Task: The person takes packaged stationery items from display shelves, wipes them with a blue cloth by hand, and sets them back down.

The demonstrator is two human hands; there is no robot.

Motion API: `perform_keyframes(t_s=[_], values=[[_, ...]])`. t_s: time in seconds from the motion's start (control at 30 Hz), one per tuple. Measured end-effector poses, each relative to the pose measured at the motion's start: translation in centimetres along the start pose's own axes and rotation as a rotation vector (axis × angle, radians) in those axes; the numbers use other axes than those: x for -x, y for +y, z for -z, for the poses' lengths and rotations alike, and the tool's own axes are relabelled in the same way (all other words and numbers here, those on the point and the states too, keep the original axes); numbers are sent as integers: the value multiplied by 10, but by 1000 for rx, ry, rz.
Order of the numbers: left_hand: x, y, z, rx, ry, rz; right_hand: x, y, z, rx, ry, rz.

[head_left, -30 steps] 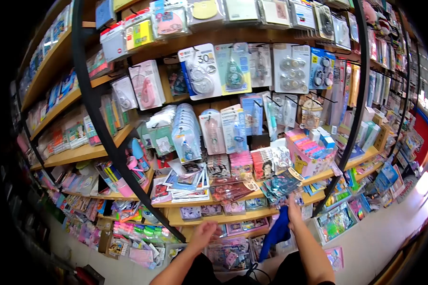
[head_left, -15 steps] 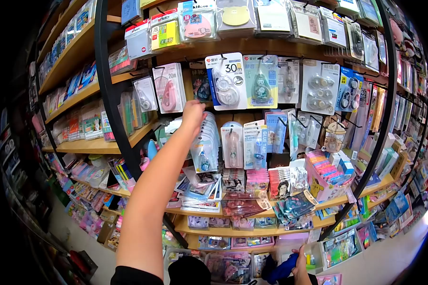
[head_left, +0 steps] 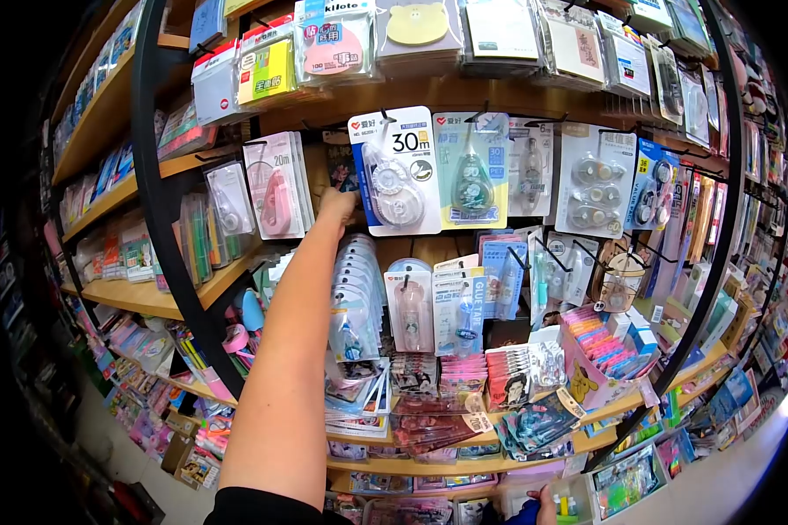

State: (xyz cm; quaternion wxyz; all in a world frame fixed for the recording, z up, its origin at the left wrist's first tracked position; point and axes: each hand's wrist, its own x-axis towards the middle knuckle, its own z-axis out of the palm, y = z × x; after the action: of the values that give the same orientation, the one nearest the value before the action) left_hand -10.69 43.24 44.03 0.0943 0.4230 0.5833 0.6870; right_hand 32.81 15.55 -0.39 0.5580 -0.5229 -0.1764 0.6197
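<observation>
Reaching between edges of pink pack point(head_left: 276, 188) and 30m pack point(head_left: 397, 171), left hand point(head_left: 336, 206)

My left hand point(head_left: 335, 208) rose to upper left-centre. My right hand point(head_left: 546, 507) and the blue cloth point(head_left: 524, 514) sank to the bottom edge.

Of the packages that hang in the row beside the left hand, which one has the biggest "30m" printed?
The white-and-blue package, right of the left hand; the yellow-and-blue package beside it has smaller print.
</observation>
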Motion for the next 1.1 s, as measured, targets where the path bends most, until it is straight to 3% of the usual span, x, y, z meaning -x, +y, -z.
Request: perform_keyframes(t_s=[0.03,0.13,0.37,0.6,0.83,1.1], values=[[-10,-8,3,58,-145,17,-1,0,-2,7,5,8],[-14,-16,6,47,-148,67,-2,2,-5,22,16,11],[5,-28,20,795,-374,292,8,-1,-7,30,-38,-33],[20,-32,16,1044,-85,342,4,8,6,69,-102,12],[27,-11,26,1395,-155,372,-1,19,23,86,-139,-45],[46,8,31,1338,-115,387,2,10,37,86,-124,-25]])
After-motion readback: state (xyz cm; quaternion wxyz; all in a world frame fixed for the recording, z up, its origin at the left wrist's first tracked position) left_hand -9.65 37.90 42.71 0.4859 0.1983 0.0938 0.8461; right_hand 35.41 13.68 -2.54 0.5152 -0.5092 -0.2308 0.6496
